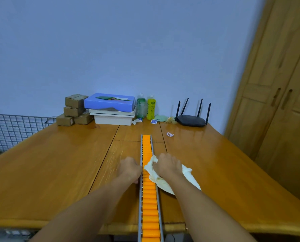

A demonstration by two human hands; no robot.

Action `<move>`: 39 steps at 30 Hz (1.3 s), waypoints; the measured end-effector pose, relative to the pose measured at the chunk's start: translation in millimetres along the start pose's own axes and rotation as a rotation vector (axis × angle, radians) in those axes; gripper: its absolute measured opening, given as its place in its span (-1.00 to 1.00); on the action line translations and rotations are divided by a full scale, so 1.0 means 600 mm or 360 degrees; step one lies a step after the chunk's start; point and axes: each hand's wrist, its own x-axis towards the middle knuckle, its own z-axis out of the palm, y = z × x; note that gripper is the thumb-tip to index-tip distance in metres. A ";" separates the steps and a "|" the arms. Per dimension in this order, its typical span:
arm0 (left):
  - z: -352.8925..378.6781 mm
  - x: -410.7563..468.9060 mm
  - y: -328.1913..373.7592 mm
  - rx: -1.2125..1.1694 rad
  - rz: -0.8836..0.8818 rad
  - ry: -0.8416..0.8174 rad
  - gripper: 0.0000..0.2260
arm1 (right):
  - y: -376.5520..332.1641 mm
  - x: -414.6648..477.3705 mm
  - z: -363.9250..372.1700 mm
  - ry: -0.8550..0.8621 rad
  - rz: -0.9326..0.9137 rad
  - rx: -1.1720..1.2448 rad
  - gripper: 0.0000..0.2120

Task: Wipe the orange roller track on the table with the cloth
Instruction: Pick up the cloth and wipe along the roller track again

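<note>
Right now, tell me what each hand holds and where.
The right hand grips the cloth by its bunched end, over the orange roller track. The left hand sits against the track's left rail; whether it has a grip there cannot be told.

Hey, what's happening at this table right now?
A person is wiping the orange roller track, which runs lengthwise along the wooden table. Their right hand grips a bunched, pale cloth and holds it on the rollers, roughly midway along the visible track. Their left hand sits against the track's left rail, apparently steadying it. Whether its fingers actually grip the rail cannot be seen.
</note>
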 end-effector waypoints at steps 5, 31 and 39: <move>-0.005 -0.011 -0.007 -0.0096 0.0006 -0.0010 -0.92 | 0.003 -0.030 -0.002 0.0065 -0.0060 0.0006 -0.88; -0.029 -0.202 -0.038 -0.0151 0.0037 -0.0036 -0.92 | 0.010 -0.227 -0.049 0.0041 -0.0104 -0.0106 -0.74; -0.037 -0.272 -0.048 -0.0166 0.0040 -0.0045 -0.94 | 0.011 -0.301 -0.062 0.0066 -0.0092 -0.0158 -0.79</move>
